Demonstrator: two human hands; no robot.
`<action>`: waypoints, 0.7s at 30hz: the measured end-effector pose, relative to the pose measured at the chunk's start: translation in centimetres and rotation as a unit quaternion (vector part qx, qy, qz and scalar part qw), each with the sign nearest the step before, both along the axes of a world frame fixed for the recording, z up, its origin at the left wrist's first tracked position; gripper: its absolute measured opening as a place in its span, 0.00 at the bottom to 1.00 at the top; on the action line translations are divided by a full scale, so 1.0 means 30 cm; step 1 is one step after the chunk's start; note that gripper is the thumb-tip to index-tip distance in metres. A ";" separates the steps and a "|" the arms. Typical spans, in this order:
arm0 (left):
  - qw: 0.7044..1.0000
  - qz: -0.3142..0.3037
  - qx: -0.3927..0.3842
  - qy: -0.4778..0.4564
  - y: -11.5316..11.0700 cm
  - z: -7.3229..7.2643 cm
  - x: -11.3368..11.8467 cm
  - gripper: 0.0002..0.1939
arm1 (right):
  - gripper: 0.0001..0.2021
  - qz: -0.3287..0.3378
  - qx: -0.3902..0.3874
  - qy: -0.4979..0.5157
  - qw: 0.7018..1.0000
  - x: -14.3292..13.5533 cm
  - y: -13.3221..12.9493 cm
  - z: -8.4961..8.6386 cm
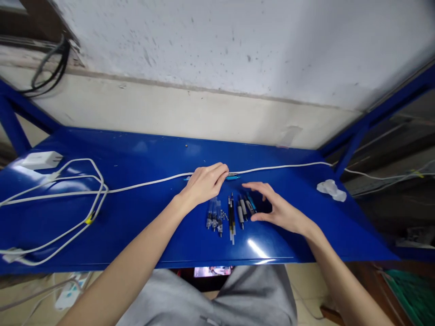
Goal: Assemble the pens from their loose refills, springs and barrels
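My left hand (208, 182) is closed over a blue pen (233, 178), whose ends stick out on both sides of the fingers, right along a white cable. How firmly it grips is hidden under the knuckles. My right hand (280, 210) is open, thumb and fingers apart, beside grey and blue pen grip sections (242, 210). Left of these lie slim dark ink refills (231, 219) with pale ends. Farther left are several clear pen barrels (214, 215), with small metal bits (224, 215) next to them.
A white cable (142, 184) crosses the blue shelf (163, 154) and coils at the left by a white power adapter (42, 160). Crumpled clear plastic (331, 190) lies at the right. Behind stands a wall (204, 108); blue frame posts flank the shelf. A lit screen (212, 271) shows below the front edge.
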State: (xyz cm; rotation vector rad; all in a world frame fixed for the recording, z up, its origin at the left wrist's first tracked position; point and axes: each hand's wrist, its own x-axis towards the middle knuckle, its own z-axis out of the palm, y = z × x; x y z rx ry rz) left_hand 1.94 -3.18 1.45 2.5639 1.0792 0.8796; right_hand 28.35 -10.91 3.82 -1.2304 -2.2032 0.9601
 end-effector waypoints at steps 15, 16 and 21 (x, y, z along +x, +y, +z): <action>1.000 0.014 -0.010 0.006 0.010 -0.001 -0.012 0.10 | 0.32 -0.005 -0.039 -0.017 0.999 0.060 -0.007 -0.042; 1.000 0.011 -0.012 0.005 0.010 -0.002 -0.012 0.10 | 0.32 -0.008 -0.037 -0.019 0.999 0.066 -0.009 -0.040; 1.000 0.003 -0.009 -0.002 0.010 -0.001 -0.007 0.11 | 0.19 -0.045 -0.007 -0.050 0.998 0.088 -0.025 -0.045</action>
